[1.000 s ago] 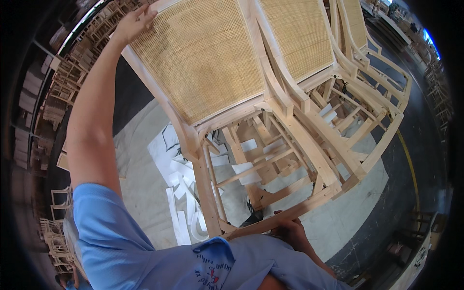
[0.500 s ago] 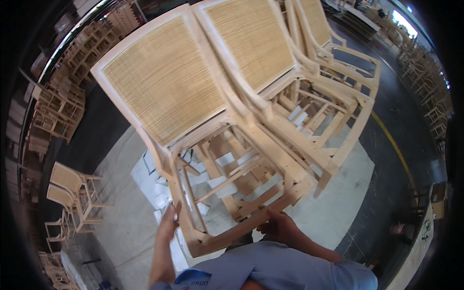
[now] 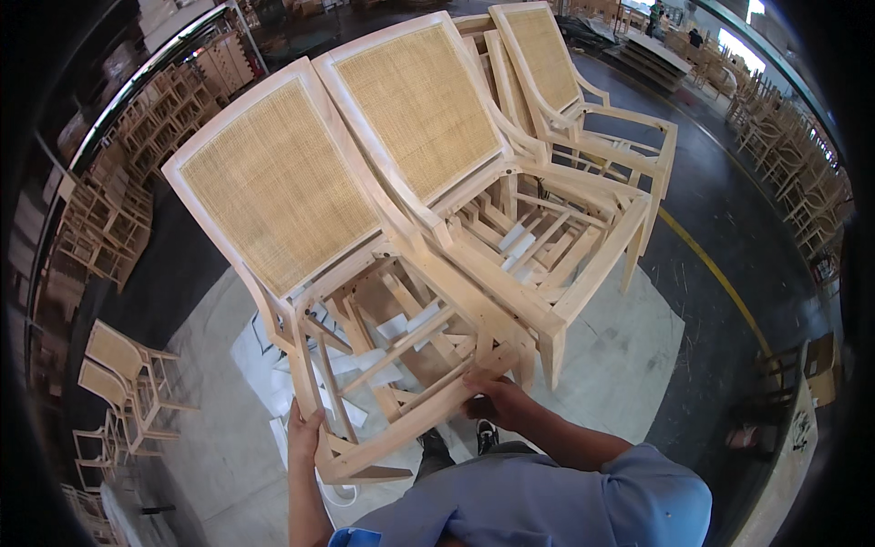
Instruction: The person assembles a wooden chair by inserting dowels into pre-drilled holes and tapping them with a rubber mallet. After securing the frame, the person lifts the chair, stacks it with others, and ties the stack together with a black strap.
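Hands: apart, both clamped on the nearest cane-back chair frame (image 3: 278, 187), directly before the person.
Left hand (image 3: 305, 438): gripping the left side rail near the front corner.
Right hand (image 3: 499, 399): gripping the front rail (image 3: 417, 420) near its right end.
Open seat: white pieces (image 3: 394, 326) show through it.
Second cane-back chair (image 3: 415, 105): just right of the first; whether they touch, cannot tell.
Third cane-back chair (image 3: 540, 56): farther off, with arms.
Floor: yellow line (image 3: 715, 264) at right.
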Demonstrator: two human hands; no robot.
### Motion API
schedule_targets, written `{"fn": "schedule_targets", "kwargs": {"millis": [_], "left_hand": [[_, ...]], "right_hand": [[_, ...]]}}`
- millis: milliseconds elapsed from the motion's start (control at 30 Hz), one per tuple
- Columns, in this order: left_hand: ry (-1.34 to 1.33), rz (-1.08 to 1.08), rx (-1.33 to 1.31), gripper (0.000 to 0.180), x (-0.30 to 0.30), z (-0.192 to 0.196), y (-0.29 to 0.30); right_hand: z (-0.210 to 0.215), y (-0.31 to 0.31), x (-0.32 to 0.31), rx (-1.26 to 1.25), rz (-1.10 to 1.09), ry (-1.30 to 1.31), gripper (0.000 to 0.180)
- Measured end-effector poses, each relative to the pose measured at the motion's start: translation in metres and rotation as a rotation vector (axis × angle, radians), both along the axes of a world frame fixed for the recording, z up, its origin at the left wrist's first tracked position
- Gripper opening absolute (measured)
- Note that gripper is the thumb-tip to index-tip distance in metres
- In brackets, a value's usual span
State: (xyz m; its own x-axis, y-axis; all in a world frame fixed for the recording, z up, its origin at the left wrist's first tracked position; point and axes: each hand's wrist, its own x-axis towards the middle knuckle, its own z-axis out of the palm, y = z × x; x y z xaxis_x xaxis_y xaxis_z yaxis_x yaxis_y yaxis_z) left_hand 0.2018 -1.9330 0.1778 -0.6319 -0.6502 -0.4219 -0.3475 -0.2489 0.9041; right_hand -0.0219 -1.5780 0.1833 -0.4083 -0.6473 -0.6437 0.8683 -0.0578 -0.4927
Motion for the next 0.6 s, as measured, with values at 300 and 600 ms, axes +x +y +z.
{"fn": "schedule_targets", "kwargs": {"millis": [300,600], "left_hand": [[0.038,0.026,-0.044,0.067,-0.004,-0.003,0.023],[0.048,0.069,-0.096,0.071,-0.004,0.007,0.032]], "right_hand": [[-0.029,0.004,-0.016,-0.174,-0.016,0.082,0.033],[-0.031,0.001,-0.013,-0.121,-0.045,0.099,0.029]]}}
